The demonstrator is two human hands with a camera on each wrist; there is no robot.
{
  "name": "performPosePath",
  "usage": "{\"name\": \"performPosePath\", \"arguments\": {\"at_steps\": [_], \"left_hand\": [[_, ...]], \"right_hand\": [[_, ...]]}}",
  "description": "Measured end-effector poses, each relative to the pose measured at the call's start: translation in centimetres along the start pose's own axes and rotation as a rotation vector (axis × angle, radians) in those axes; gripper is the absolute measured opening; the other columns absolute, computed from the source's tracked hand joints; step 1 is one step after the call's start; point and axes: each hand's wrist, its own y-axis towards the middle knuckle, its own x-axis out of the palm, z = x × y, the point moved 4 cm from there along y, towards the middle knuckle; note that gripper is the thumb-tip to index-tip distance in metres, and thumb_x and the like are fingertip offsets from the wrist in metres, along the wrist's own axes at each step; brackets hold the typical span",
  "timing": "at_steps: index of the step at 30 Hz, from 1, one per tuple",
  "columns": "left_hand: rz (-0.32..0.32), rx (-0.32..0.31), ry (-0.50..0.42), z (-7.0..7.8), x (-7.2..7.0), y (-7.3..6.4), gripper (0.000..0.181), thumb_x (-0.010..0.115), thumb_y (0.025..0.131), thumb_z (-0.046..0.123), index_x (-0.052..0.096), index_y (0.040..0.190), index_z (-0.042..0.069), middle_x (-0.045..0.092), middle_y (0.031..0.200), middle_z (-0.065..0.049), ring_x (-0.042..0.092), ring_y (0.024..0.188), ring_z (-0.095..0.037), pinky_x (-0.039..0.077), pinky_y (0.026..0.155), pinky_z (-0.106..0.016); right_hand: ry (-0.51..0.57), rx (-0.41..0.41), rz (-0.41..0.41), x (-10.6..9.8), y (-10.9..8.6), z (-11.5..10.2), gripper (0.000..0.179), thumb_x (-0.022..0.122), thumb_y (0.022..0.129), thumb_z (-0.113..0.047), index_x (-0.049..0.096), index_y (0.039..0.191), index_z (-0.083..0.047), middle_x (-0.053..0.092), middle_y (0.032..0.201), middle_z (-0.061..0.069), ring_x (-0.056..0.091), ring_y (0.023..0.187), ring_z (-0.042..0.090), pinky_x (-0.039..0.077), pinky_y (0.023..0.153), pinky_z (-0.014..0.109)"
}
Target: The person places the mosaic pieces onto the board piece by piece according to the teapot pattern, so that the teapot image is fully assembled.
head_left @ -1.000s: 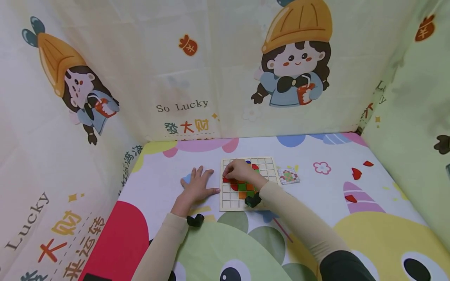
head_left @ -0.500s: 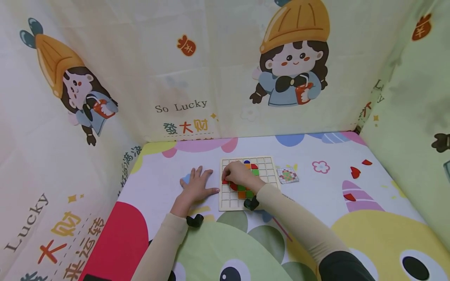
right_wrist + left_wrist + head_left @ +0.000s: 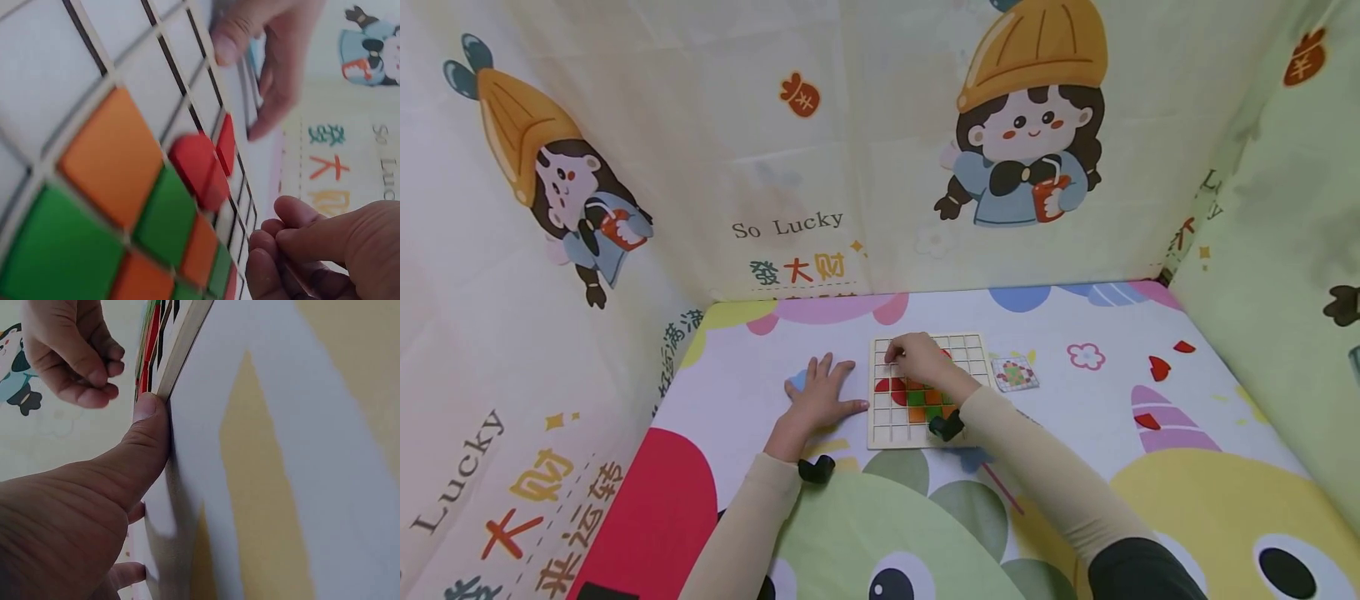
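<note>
A square wooden grid board (image 3: pixel 880 433) lies on the tabletop, partly filled with green squares (image 3: pixel 165 215), orange squares (image 3: pixel 115 156) and rounded red pieces (image 3: pixel 203 169). One red piece (image 3: pixel 226 147) sits in the column along the board's left edge. My left hand (image 3: pixel 820 400) rests spread on the cloth, its thumb (image 3: pixel 147 419) touching that edge. Over the upper left cells hovers my right hand (image 3: pixel 919 358), fingers loosely curled with thumb and fingertips close together. No piece shows between them in either wrist view. The hand hides part of the pattern.
Right of the board lies a small pattern card (image 3: pixel 1015 375). Farther right, several loose red pieces (image 3: pixel 1160 370) are scattered on the printed tablecloth (image 3: pixel 1075 408). Cartoon-printed curtains (image 3: pixel 880 167) enclose the table at the back and sides.
My right hand has left the red piece at the board's left edge and moved up and slightly right. The red piece stays on the board. My left hand has not moved.
</note>
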Motion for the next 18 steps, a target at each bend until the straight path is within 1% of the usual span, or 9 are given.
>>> {"name": "performPosePath", "arguments": {"at_steps": [4, 10, 13, 18], "left_hand": [[-0.013, -0.012, -0.003, 0.0, 0.0, 0.0, 0.088, 0.073, 0.088, 0.062, 0.037, 0.160, 0.028, 0.011, 0.174, -0.016, 0.001, 0.159, -0.046, 0.001, 0.109, -0.088], [-0.019, -0.018, -0.015, 0.1, 0.0, 0.0, 0.088, 0.074, 0.088, 0.061, 0.036, 0.160, 0.028, 0.010, 0.174, -0.016, -0.001, 0.159, -0.046, -0.001, 0.109, -0.087], [-0.019, -0.015, -0.015, 0.1, 0.0, 0.1, 0.088, 0.074, 0.088, 0.061, 0.036, 0.160, 0.027, 0.010, 0.174, -0.016, -0.001, 0.159, -0.046, -0.001, 0.109, -0.087], [-0.012, -0.025, -0.010, 0.0, 0.2, 0.3, 0.089, 0.075, 0.087, 0.062, 0.036, 0.160, 0.028, 0.011, 0.174, -0.015, -0.001, 0.159, -0.045, -0.001, 0.109, -0.087]], "right_hand": [[0.018, 0.033, 0.025, -1.5, -0.6, 1.1, 0.024, 0.053, 0.101, 0.000, 0.076, 0.106, -0.006, 0.075, 0.105, 0.007, 0.060, 0.093, 0.022, 0.054, 0.090, 0.036], [-0.018, 0.073, 0.046, -2.9, -1.5, 3.1, 0.025, 0.052, 0.101, -0.001, 0.076, 0.104, -0.008, 0.075, 0.104, 0.007, 0.061, 0.098, 0.025, 0.054, 0.096, 0.041], [-0.049, 0.096, 0.058, -3.7, -2.1, 4.4, 0.023, 0.052, 0.101, -0.001, 0.075, 0.104, -0.007, 0.074, 0.106, 0.009, 0.062, 0.099, 0.027, 0.054, 0.097, 0.043], [-0.089, 0.139, 0.083, -5.9, -3.7, 7.0, 0.021, 0.053, 0.101, -0.003, 0.074, 0.106, -0.005, 0.074, 0.110, 0.013, 0.063, 0.100, 0.029, 0.053, 0.094, 0.045]]}}
